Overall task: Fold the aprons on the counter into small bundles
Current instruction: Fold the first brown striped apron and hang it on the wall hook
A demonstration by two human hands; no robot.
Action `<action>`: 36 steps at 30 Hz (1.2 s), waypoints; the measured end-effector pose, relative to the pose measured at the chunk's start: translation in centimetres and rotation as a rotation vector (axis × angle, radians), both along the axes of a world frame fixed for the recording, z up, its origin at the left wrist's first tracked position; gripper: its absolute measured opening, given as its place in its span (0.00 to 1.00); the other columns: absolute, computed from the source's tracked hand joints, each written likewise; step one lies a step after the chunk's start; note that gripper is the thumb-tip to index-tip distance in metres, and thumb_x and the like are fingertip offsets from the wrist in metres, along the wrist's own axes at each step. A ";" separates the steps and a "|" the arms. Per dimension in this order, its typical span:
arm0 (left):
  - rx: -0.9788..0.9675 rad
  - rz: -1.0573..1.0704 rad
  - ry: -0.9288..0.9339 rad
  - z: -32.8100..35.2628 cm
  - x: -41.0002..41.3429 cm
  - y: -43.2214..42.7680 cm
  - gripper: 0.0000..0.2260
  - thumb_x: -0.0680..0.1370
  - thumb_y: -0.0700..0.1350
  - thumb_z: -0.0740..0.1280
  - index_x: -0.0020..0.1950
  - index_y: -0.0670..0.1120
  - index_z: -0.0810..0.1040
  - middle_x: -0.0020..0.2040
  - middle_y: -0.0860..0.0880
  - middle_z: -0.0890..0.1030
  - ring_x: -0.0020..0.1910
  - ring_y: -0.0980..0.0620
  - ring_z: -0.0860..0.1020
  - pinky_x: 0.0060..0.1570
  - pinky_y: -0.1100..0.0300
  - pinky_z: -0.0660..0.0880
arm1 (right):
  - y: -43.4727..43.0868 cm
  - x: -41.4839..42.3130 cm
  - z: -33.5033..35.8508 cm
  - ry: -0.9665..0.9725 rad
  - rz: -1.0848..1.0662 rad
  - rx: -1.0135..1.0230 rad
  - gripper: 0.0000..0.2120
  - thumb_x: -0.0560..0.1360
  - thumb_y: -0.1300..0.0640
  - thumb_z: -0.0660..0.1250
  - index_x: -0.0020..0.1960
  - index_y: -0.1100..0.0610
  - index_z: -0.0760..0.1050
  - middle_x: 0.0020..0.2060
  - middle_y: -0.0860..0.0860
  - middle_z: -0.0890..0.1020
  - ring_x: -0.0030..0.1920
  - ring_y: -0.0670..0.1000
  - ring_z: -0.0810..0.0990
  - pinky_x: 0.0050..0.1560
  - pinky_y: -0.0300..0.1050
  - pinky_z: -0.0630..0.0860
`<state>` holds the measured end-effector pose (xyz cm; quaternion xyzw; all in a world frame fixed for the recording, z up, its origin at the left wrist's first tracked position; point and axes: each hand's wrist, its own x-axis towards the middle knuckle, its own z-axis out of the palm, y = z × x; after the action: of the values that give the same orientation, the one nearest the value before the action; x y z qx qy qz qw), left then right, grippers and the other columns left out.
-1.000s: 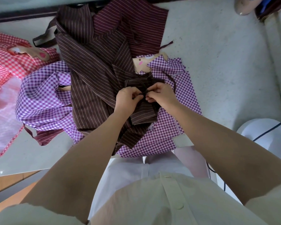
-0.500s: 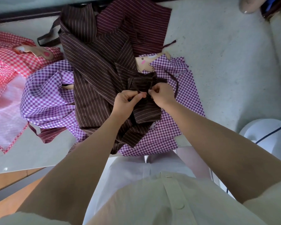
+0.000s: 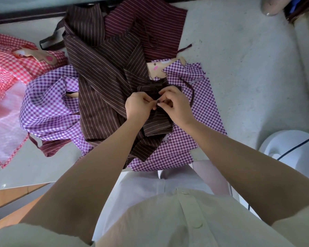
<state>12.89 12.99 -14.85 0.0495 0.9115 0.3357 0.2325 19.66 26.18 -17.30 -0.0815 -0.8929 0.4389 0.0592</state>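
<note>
Head: hands (image 3: pixel 154 105) still pinching brown apron (image 3: pixel 100 90)

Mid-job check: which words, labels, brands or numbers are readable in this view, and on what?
No readable text anywhere in view.
The cartoon patch on the purple gingham apron and the applique on the red gingham apron are pictures only.
The brown striped apron, pinched by the left hand and right hand, shows no tag.

Single head-worn view, steeply down, close over the counter (image 3: pixel 239 72), wide-angle, forearms entering from below
</note>
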 end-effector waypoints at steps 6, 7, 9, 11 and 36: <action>0.061 -0.094 0.011 -1.6 0.1 -1.7 0.06 0.77 0.47 0.68 0.50 0.51 0.84 0.37 0.57 0.83 0.53 0.49 0.79 0.54 0.49 0.77 | -0.3 -1.2 0.4 -0.081 0.147 -0.042 0.02 0.76 0.64 0.69 0.49 0.62 0.78 0.52 0.51 0.84 0.46 0.40 0.79 0.50 0.34 0.77; 0.078 -0.113 0.022 -1.8 0.1 -1.9 0.06 0.78 0.48 0.68 0.50 0.51 0.84 0.36 0.58 0.82 0.54 0.47 0.77 0.56 0.50 0.75 | -0.3 -1.4 0.4 -0.104 0.129 -0.049 0.03 0.76 0.63 0.69 0.50 0.62 0.78 0.48 0.49 0.84 0.44 0.41 0.80 0.48 0.37 0.78; 0.058 -0.143 0.047 -1.8 0.3 -1.8 0.07 0.79 0.49 0.66 0.53 0.51 0.83 0.38 0.59 0.81 0.58 0.47 0.72 0.57 0.57 0.67 | -0.1 -1.8 0.6 -0.148 0.075 -0.050 0.05 0.76 0.60 0.70 0.51 0.60 0.80 0.43 0.47 0.82 0.41 0.43 0.80 0.46 0.37 0.78; -0.007 -0.150 0.089 -1.6 0.6 -1.6 0.09 0.79 0.49 0.66 0.57 0.51 0.82 0.42 0.58 0.79 0.59 0.49 0.66 0.56 0.59 0.62 | 0.1 -2.0 0.6 -0.198 0.004 -0.093 0.06 0.75 0.59 0.71 0.51 0.60 0.81 0.41 0.48 0.82 0.37 0.42 0.79 0.43 0.34 0.76; -0.008 -0.083 0.236 -0.6 1.1 -1.4 0.05 0.75 0.39 0.70 0.50 0.44 0.80 0.47 0.50 0.80 0.44 0.55 0.76 0.50 0.59 0.75 | 0.0 -2.3 1.3 -0.395 0.172 0.073 0.10 0.79 0.56 0.67 0.58 0.57 0.81 0.54 0.53 0.80 0.56 0.51 0.77 0.57 0.41 0.70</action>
<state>13.97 11.55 -15.45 0.1255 0.9310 0.3141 0.1373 17.38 26.18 -16.01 -0.0873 -0.9061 0.3853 -0.1514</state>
